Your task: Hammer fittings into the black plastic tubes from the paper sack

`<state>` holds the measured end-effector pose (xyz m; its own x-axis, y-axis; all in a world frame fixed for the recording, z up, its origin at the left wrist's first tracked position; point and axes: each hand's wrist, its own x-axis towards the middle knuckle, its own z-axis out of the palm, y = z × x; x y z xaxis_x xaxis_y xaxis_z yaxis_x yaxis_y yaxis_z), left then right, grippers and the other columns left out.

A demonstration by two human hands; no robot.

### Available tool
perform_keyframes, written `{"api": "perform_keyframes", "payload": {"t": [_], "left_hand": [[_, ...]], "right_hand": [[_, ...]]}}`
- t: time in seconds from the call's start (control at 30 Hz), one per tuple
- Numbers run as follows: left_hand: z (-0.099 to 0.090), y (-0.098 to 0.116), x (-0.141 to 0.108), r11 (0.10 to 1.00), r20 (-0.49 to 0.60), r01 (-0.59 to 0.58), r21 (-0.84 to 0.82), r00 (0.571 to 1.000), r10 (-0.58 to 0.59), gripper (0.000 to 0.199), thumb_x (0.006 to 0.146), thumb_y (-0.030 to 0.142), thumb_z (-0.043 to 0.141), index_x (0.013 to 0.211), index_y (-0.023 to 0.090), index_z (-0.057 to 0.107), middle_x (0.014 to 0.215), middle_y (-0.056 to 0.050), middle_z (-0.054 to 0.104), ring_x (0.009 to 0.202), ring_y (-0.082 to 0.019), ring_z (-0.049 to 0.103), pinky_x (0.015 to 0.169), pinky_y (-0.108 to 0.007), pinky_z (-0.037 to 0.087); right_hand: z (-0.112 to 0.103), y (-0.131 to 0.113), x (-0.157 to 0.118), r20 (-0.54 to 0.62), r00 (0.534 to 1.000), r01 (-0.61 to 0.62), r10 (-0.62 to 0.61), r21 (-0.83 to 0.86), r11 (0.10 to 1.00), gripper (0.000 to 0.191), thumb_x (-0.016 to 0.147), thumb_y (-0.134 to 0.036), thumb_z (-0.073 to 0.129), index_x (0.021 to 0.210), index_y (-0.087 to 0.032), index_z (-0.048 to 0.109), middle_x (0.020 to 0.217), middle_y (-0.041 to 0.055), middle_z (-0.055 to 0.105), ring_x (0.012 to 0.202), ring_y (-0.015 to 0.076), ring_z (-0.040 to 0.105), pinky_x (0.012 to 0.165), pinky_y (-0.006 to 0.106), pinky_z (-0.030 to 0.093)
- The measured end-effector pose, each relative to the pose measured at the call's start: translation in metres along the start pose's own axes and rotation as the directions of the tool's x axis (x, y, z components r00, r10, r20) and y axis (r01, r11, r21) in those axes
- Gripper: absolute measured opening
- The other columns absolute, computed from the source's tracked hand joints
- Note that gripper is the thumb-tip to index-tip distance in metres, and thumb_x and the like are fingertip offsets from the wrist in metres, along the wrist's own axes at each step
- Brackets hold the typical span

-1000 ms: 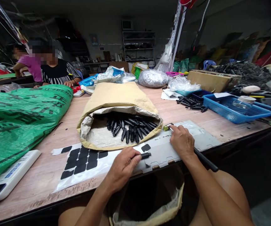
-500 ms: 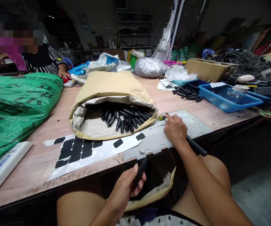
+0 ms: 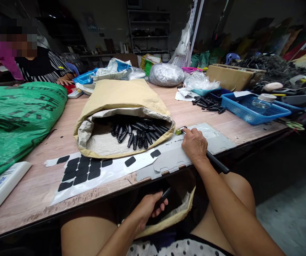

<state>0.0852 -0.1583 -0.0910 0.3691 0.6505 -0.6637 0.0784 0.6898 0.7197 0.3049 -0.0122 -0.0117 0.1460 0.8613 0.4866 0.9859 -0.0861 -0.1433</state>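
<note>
Black parts (image 3: 135,141) in tan sack (image 3: 125,92)

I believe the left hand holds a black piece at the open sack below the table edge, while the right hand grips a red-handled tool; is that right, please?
Not quite: the tool has a black handle, not red, as the head view shows. The right hand does grip it, and the left hand holds a black piece at the open sack below the table edge.

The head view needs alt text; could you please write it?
The left hand holds a black part by an open sack below the tabletop; the right hand grips a black-handled tool. On top, another sack holds black pieces.
</note>
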Motion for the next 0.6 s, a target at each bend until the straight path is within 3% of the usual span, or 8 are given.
{"api": "perform_keyframes", "payload": {"t": [0.13,0.2,0.27,0.33,0.37,0.43,0.5,0.6], "left_hand": [[0.005,0.001,-0.016,0.979,0.087,0.029,-0.202,0.996,-0.011,0.06,0.071,0.071,0.074,0.077,0.012,0.065,0.06,0.002,0.054,0.05,-0.006,0.04,0.051,-0.021,0.021],[0.005,0.002,-0.027,0.968,0.096,0.03,-0.251,0.995,-0.007,0.059,0.072,0.069,0.075,0.075,0.012,0.064,0.06,0.001,0.053,0.05,-0.006,0.04,0.051,-0.021,0.023],[0.005,0.003,-0.038,0.958,0.092,0.027,-0.286,0.996,0.0,0.057,0.073,0.068,0.077,0.076,0.012,0.064,0.061,0.001,0.054,0.051,-0.006,0.041,0.052,-0.02,0.025],[0.004,0.005,-0.046,0.95,0.084,0.015,-0.312,0.996,0.012,0.057,0.073,0.067,0.078,0.076,0.011,0.065,0.061,0.001,0.054,0.051,-0.006,0.041,0.053,-0.02,0.025],[0.005,0.007,-0.049,0.948,0.082,0.005,-0.319,0.996,0.023,0.057,0.074,0.067,0.078,0.076,0.011,0.065,0.061,0.001,0.054,0.051,-0.006,0.04,0.053,-0.02,0.025],[0.006,0.01,-0.053,0.947,0.087,-0.014,-0.322,0.995,0.044,0.056,0.076,0.066,0.076,0.075,0.011,0.065,0.06,0.001,0.052,0.052,-0.006,0.04,0.053,-0.02,0.024],[0.007,0.011,-0.055,0.949,0.104,-0.024,-0.313,0.993,0.06,0.055,0.078,0.065,0.075,0.076,0.011,0.064,0.061,0.001,0.052,0.053,-0.007,0.039,0.054,-0.021,0.024],[0.008,0.009,-0.056,0.96,0.106,-0.037,-0.278,0.992,0.069,0.056,0.078,0.067,0.075,0.076,0.012,0.064,0.061,0.001,0.051,0.055,-0.007,0.038,0.055,-0.021,0.023]], "right_hand": [[-0.02,-0.003,-0.006,-0.197,0.98,0.046,-0.015,0.151,0.987,0.027,0.095,-0.022,0.053,0.113,-0.021,0.073,0.122,0.0132,0.064,0.118,0.0319,0.049,0.095,0.045,0.036],[-0.042,-0.003,-0.021,-0.239,0.969,0.147,-0.067,0.338,0.93,0.026,0.096,-0.023,0.053,0.114,-0.021,0.072,0.116,0.0116,0.067,0.113,0.028,0.053,0.096,0.043,0.039],[-0.067,-0.001,-0.045,-0.136,0.963,0.266,-0.231,0.6,0.755,0.019,0.096,-0.024,0.055,0.106,-0.019,0.07,0.096,0.0074,0.067,0.089,0.0194,0.058,0.083,0.034,0.046],[-0.089,0.0,-0.073,0.098,0.883,0.224,-0.46,0.772,0.595,0.012,0.093,-0.025,0.06,0.099,-0.021,0.07,0.085,0.0022,0.065,0.075,0.0143,0.057,0.071,0.028,0.045],[-0.096,0.0,-0.087,0.197,0.825,0.178,-0.53,0.799,0.574,0.015,0.091,-0.024,0.064,0.104,-0.022,0.069,0.083,0.0005,0.064,0.072,0.0128,0.057,0.068,0.026,0.045],[-0.102,-0.001,-0.11,0.32,0.752,0.124,-0.577,0.791,0.6,0.029,0.085,-0.025,0.071,0.114,-0.023,0.068,0.088,-0.0009,0.065,0.075,0.0118,0.058,0.07,0.025,0.045],[-0.099,-0.004,-0.124,0.38,0.718,0.113,-0.583,0.763,0.637,0.03,0.084,-0.027,0.073,0.113,-0.023,0.067,0.09,-0.0012,0.066,0.078,0.0117,0.058,0.073,0.025,0.044],[-0.09,-0.01,-0.132,0.389,0.704,0.148,-0.595,0.738,0.658,0.012,0.089,-0.027,0.068,0.1,-0.021,0.065,0.087,-0.0012,0.063,0.079,0.0121,0.056,0.072,0.026,0.04]]}}
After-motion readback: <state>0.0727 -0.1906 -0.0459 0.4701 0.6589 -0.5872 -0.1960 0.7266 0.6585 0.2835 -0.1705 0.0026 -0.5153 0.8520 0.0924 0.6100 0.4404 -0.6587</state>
